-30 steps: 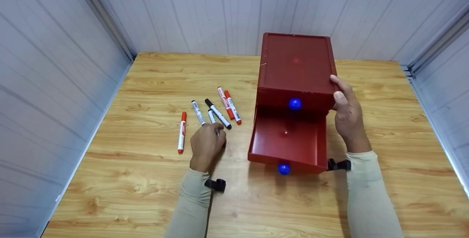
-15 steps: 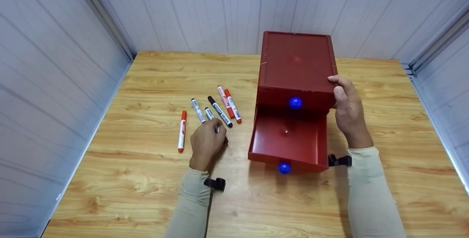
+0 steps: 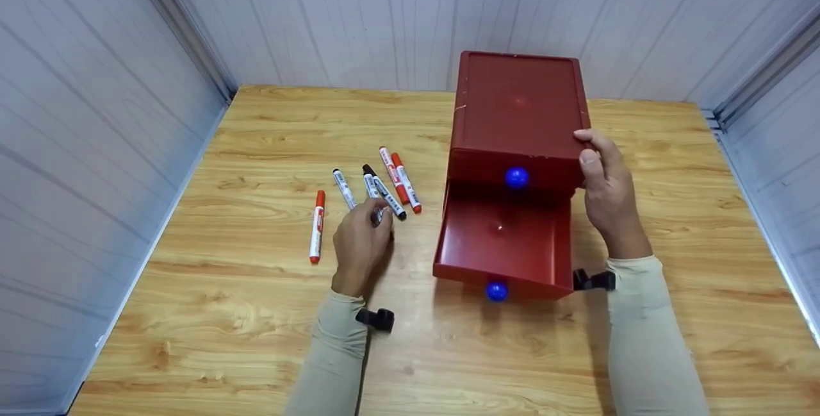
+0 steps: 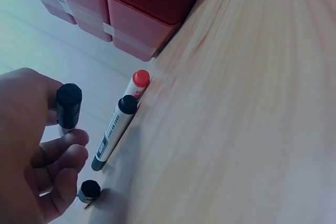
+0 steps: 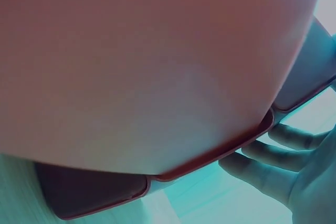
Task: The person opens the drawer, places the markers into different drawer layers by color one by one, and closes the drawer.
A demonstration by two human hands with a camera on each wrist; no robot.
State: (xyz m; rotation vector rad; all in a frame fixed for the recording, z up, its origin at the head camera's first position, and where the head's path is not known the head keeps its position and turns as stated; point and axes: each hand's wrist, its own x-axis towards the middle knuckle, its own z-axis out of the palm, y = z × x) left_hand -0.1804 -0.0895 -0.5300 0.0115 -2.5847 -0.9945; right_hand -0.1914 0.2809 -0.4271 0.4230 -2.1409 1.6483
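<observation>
My left hand (image 3: 362,243) pinches a white marker with a black cap (image 4: 69,106) between thumb and fingers. In the left wrist view, the marker appears held above the table. Close to it lies another black-capped marker (image 3: 389,198), and on the other side a further one (image 3: 343,186) is partly covered by the hand. Two red markers, one (image 3: 393,175) beside the other (image 3: 407,184), lie toward the cabinet. My right hand (image 3: 612,204) rests against the right side of the red drawer cabinet (image 3: 519,108), thumb at its front corner, fingertips touching its side (image 5: 236,153).
The cabinet's lower drawer (image 3: 500,243) is pulled out toward me, with a blue knob (image 3: 496,291) on its front. Another blue knob (image 3: 517,177) marks the closed upper drawer. A lone red marker (image 3: 317,227) lies at the left. Pale panels (image 3: 346,25) border the wooden table (image 3: 243,326).
The black-capped marker in my left hand has shifted and now overlaps the neighbouring black one in the head view. That neighbour moved slightly earlier. My right hand stays at the cabinet.
</observation>
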